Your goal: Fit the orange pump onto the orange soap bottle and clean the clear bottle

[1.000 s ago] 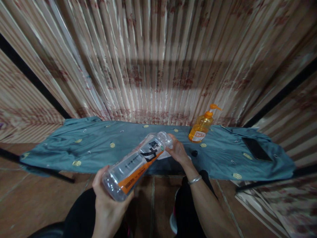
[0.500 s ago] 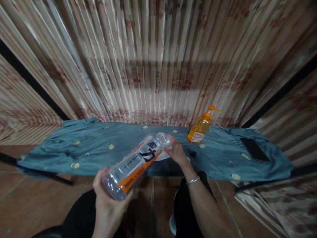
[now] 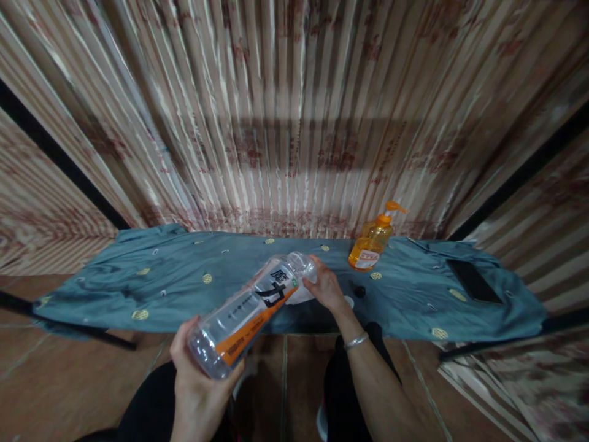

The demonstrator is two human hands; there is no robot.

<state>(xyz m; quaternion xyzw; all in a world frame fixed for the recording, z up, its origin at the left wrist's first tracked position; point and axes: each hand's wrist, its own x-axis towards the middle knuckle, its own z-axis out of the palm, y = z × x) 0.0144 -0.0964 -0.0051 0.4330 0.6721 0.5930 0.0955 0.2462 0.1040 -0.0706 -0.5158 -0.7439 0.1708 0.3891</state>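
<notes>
"Head view. Clock face over the picture, twelve at top. Where's the clear bottle (image 3: 251, 313)?"

"Near seven o'clock from centre, held aslant. Neck end points to two, base to eight. Black lettering on it, orange band along the lower side."

"Left hand (image 3: 202, 374)?"

"At seven, gripping the base, fingers on the far side and thumb on the near side."

"Right hand (image 3: 326, 285)?"

"At five, closed round the neck end. Some fingertips hidden, so can't tell exactly how they sit. Silver bracelet (image 3: 356, 341) at the wrist."

"What lies beneath?"

"White sheet (image 3: 299, 296) under the neck end, partly covered; paper or cloth, can't tell. It's on a blue-green cloth (image 3: 170, 288) with yellow round prints, spread over a long table."

"Other things on the cloth?"

"Pump bottle (image 3: 368, 248) standing between three and four, orange liquid in its lower part, orange nozzle turned to the right. Small black object (image 3: 359, 290) at four, near the right hand; too blurred to name. Phone (image 3: 473, 281), dark and flat, further out past the pump bottle."

"Backdrop?"

"Pleated curtain (image 3: 294, 123) with reddish prints, hanging at twelve, behind the table."
</notes>
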